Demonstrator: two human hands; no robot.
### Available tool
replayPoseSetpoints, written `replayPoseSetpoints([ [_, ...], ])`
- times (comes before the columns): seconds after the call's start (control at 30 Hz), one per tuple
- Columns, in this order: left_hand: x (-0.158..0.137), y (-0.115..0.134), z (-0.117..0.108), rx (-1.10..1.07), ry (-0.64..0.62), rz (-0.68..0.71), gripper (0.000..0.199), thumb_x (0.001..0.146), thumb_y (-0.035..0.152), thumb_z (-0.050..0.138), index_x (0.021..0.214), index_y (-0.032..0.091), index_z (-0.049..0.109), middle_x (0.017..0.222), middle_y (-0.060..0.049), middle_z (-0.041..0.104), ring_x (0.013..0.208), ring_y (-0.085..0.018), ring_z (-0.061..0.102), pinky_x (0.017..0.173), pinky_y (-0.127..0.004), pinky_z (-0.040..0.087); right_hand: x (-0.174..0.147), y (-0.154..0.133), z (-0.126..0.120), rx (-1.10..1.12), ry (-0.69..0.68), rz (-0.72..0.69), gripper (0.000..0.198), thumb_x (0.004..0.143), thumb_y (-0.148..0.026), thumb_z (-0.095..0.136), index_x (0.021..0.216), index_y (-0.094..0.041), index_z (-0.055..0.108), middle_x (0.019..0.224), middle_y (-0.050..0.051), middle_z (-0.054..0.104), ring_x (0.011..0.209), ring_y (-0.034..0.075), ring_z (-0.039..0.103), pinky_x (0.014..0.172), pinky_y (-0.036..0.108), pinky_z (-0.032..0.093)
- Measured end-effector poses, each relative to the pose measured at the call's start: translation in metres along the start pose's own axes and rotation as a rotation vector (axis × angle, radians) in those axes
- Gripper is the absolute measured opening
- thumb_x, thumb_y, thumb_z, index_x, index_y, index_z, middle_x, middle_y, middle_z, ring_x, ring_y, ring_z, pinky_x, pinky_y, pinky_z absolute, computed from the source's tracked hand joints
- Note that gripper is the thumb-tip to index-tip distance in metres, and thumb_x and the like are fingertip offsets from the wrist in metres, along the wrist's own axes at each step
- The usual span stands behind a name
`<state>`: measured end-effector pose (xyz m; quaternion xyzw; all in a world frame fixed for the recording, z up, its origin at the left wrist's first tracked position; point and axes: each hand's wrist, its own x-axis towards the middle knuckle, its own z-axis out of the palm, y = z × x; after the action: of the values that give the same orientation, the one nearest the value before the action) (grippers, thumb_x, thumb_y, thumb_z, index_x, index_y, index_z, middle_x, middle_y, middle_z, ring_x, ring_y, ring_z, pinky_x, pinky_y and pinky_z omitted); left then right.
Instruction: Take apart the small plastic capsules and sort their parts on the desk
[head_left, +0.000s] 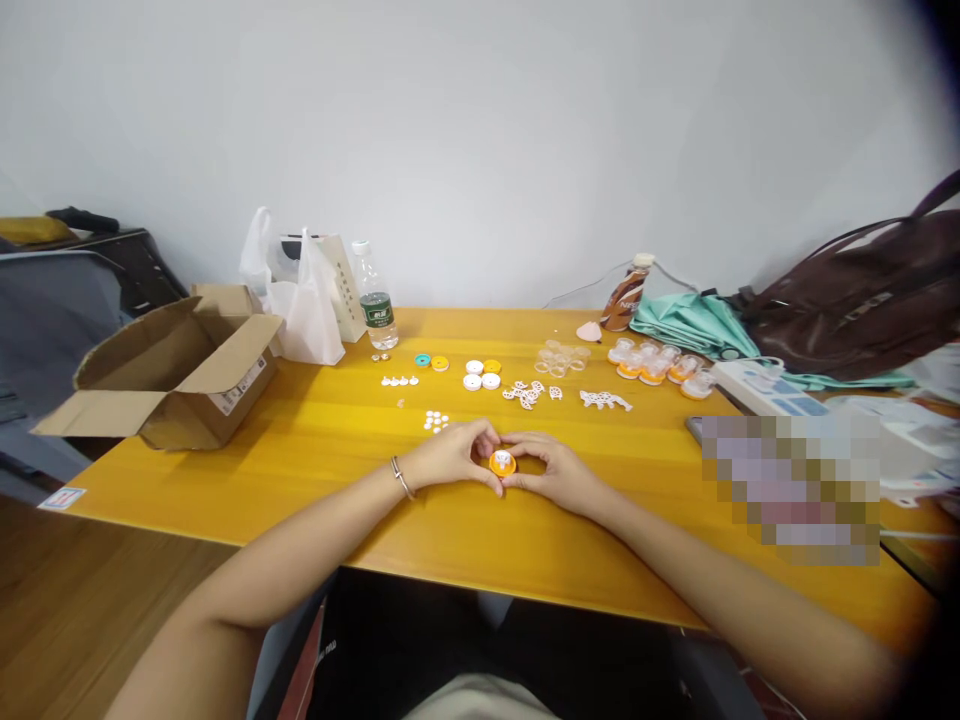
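Observation:
Between the fingertips of both hands sits a small orange round cap with a white part in its middle (502, 463). My left hand (456, 455), with a bracelet at its wrist, curls round it from the left. From the right, my right hand (556, 473) pinches it with thumb and fingers. Just beyond my left hand lie several small white discs (436, 421). Farther back are white and yellow round caps (472, 382) and several white openwork pieces (527, 392). Clear rings (561, 357) lie behind them. Toward the right stand several orange-and-clear assembled pieces (652, 366).
An open cardboard box (202, 390) stands at the left, beside a white plastic bag (307, 315) and a water bottle (376, 305). At the right are a brown drink bottle (628, 295), teal cloth (682, 325), a dark bag (862, 290) and a power strip (765, 388).

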<state>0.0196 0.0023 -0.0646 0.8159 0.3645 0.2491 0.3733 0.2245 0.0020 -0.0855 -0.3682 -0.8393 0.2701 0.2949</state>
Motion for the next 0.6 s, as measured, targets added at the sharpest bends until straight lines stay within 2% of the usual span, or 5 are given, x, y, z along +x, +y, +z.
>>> replayPoseSetpoints([
  [0.1, -0.002, 0.004, -0.003, 0.007, 0.007, 0.057, 0.049, 0.060, 0.045, 0.072, 0.096, 0.018, 0.054, 0.088, -0.003, 0.059, 0.079, -0.013, 0.054, 0.070, -0.024, 0.041, -0.001, -0.002, -0.001, -0.009, -0.002, 0.002, 0.025, 0.065, -0.039, 0.069, 0.083, -0.022, 0.066, 0.114, 0.007, 0.061, 0.106, 0.024, 0.056, 0.094, 0.041, 0.040],
  [0.23, -0.002, 0.006, -0.004, 0.117, -0.007, 0.168, 0.022, 0.075, 0.037, 0.062, 0.082, 0.016, 0.059, 0.085, -0.003, 0.058, 0.079, -0.013, 0.053, 0.075, -0.024, 0.040, -0.002, -0.003, 0.000, -0.034, -0.021, 0.012, 0.026, 0.065, -0.039, 0.069, 0.084, -0.022, 0.064, 0.115, 0.008, 0.059, 0.107, 0.024, 0.054, 0.095, 0.040, 0.039],
  [0.37, -0.003, 0.007, -0.004, 0.172, -0.042, 0.233, 0.018, 0.077, 0.033, 0.060, 0.077, 0.015, 0.058, 0.084, -0.003, 0.058, 0.079, -0.012, 0.053, 0.075, -0.024, 0.040, -0.004, -0.007, -0.001, -0.044, -0.036, -0.018, 0.035, 0.063, -0.041, 0.071, 0.092, -0.023, 0.062, 0.116, 0.007, 0.058, 0.109, 0.024, 0.052, 0.097, 0.041, 0.036],
  [0.53, -0.004, 0.011, -0.004, 0.200, -0.113, 0.248, 0.018, 0.077, 0.033, 0.059, 0.074, 0.015, 0.056, 0.084, -0.003, 0.058, 0.080, -0.012, 0.054, 0.076, -0.024, 0.039, -0.007, -0.013, -0.002, -0.044, -0.120, -0.036, 0.038, 0.063, -0.044, 0.070, 0.095, -0.026, 0.062, 0.121, 0.006, 0.054, 0.114, 0.025, 0.048, 0.106, 0.052, 0.015],
  [0.6, -0.004, 0.013, -0.004, 0.203, -0.113, 0.239, 0.019, 0.077, 0.034, 0.058, 0.074, 0.016, 0.056, 0.083, -0.003, 0.058, 0.079, -0.012, 0.054, 0.077, -0.025, 0.039, -0.007, -0.014, -0.001, -0.037, -0.126, -0.025, 0.038, 0.063, -0.046, 0.070, 0.094, -0.026, 0.063, 0.121, 0.006, 0.054, 0.114, 0.025, 0.048, 0.106, 0.053, 0.011],
])
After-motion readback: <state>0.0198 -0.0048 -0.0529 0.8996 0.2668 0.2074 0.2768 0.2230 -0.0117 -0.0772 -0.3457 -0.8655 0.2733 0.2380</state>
